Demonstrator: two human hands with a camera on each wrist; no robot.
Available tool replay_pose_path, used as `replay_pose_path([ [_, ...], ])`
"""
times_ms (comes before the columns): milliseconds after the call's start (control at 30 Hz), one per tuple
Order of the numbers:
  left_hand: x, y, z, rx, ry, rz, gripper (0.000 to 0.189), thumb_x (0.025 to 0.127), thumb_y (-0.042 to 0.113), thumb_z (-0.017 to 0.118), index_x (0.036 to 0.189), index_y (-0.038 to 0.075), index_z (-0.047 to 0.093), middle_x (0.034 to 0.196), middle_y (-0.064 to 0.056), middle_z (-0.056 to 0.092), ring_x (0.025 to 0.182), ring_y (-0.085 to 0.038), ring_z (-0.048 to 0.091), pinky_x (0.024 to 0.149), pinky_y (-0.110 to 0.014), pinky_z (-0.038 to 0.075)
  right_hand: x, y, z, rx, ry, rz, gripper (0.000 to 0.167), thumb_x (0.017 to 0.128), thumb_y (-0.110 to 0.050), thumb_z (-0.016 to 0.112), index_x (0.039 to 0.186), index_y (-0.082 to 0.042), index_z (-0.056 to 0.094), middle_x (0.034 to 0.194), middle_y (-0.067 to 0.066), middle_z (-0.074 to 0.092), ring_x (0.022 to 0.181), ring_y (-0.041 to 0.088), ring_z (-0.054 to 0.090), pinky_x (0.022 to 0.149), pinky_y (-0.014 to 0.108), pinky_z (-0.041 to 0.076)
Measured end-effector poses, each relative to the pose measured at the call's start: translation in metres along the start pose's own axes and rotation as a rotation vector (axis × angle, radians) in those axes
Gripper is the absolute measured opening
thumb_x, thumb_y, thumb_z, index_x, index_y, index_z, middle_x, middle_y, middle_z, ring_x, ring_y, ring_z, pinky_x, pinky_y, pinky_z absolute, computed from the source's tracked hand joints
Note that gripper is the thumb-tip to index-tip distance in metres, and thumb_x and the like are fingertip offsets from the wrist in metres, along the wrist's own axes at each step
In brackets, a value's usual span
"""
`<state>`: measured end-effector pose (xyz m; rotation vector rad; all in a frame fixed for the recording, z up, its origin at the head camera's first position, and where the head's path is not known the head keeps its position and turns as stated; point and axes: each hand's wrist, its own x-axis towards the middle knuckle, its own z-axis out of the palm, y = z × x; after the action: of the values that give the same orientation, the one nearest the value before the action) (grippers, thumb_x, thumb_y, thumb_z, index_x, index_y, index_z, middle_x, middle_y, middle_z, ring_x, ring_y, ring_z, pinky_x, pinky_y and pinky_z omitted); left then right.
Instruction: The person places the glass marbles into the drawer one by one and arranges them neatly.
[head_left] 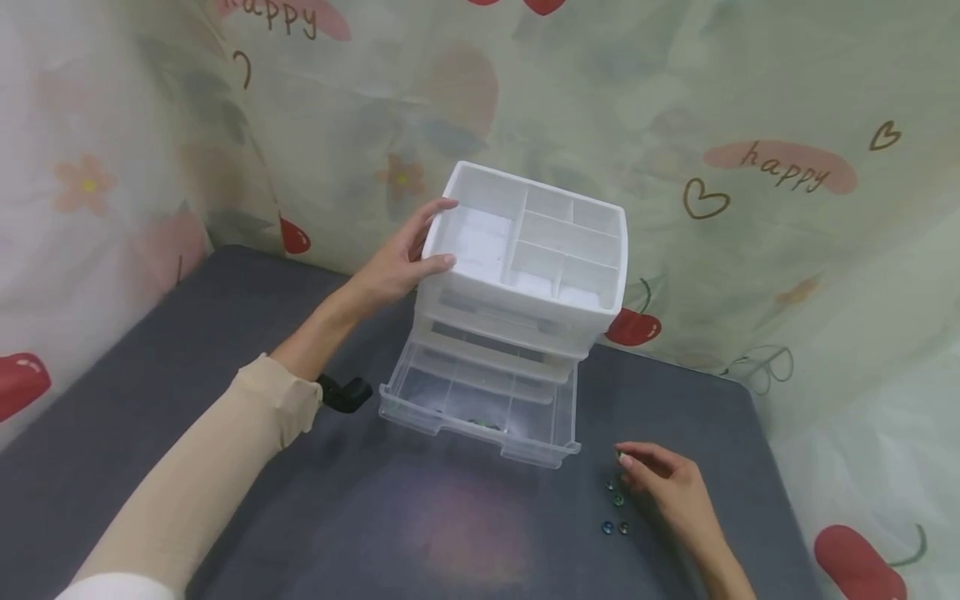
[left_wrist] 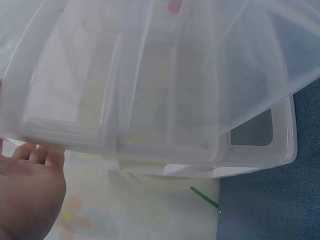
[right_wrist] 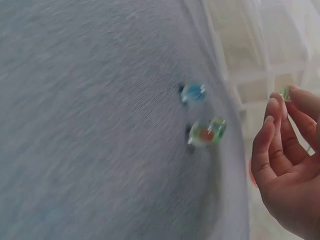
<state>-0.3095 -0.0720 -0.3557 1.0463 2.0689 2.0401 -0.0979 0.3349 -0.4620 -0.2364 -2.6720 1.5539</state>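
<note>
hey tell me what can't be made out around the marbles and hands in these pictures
- Held marble, right wrist view: partly covered by the right hand.
- Loose marbles, right wrist view: blurred, patterns unclear.
- Green things in the drawer, head view: too small to count.
- Left hand, left wrist view: cut off by the left edge.

The left hand (head_left: pixel 397 260) grips the left rim of a white organizer (head_left: pixel 517 298), its top divided into open compartments; its clear drawer (head_left: pixel 461 396) juts toward the near side, small green marbles (head_left: pixel 476 422) inside. The right hand (head_left: pixel 675 492) pinches a greenish glass marble (right_wrist: pixel 285 94); four loose marbles (head_left: pixel 618 500), one blue, lie on the counter (head_left: pixel 337 508) right of the drawer.
</note>
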Motion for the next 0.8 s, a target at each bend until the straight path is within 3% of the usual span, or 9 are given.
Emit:
replay_pose_path([
  [400, 0.002, 0.001, 0.002, -0.013, 0.011, 0.007, 0.065, 0.099, 0.005, 0.058, 0.155, 0.015, 0.027, 0.165, 0.001, 0.012, 0.150, -0.008, 0.000, 0.119, -0.038, 0.010, 0.017, -0.029, 0.006, 0.015, -0.041, -0.051, 0.041, 0.092, -0.032, 0.072, 0.118, -0.001, 0.069, 0.099, 0.017, 0.071, 0.078, 0.020, 0.066, 0.070, 0.029, 0.053],
  [800, 0.000, 0.000, 0.001, -0.024, 0.016, 0.009, 0.065, 0.098, 0.003, 0.059, 0.155, 0.013, 0.028, 0.164, 0.000, 0.014, 0.150, -0.007, 0.005, 0.118, -0.038, 0.015, 0.026, -0.057, 0.008, 0.059, -0.087, -0.163, 0.032, 0.093, -0.025, 0.072, 0.116, -0.001, 0.070, 0.091, 0.002, 0.071, 0.077, 0.022, 0.062, 0.072, 0.032, 0.053],
])
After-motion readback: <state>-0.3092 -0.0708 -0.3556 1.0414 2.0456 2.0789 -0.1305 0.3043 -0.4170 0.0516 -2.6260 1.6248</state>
